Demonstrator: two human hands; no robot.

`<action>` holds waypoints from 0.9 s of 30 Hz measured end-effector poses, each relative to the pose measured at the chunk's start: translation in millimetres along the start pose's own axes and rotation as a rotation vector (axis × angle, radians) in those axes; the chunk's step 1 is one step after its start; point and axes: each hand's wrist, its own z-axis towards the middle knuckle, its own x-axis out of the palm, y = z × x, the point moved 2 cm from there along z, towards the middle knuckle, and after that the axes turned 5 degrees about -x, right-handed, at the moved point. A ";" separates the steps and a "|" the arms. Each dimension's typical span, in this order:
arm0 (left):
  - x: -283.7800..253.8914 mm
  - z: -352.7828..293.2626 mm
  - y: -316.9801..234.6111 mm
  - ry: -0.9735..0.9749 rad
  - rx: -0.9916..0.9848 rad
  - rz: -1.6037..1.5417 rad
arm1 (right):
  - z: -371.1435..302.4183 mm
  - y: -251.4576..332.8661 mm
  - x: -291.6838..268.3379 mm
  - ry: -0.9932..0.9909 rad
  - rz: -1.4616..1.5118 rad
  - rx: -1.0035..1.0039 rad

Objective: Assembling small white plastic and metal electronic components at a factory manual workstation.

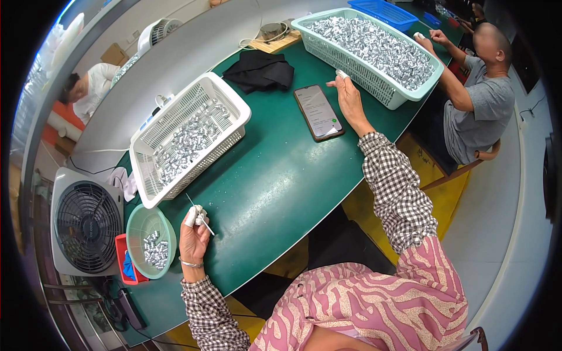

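Note:
My left hand (195, 233), with white wraps on its fingertips, is closed round a thin stick-like tool (208, 226) whose slim dark end points toward the white basket. What kind of tool it is I cannot make out. My right hand (349, 100), one fingertip wrapped in white, lies beside a phone (318, 113) with a lit screen, fingers stretched out and holding nothing. Beyond my left hand stands a white slatted basket (238, 111) partly filled with small silvery metal parts (190, 140). A light green basket (389, 100), heaped with similar parts (374, 50), is beyond my right hand.
A green bowl (133, 225) holding metal parts sits at left, beside a red tray (140, 279) and a fan (89, 225). Black cloth (259, 71) lies between the baskets. A blue basket (389, 14) stands far right, near a seated person (483, 111). Another person (96, 88) is at far left.

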 end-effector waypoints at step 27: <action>6.0 -2.1 -0.1 -0.051 0.005 0.007 | -1.8 6.3 -1.0 -0.028 0.017 -0.049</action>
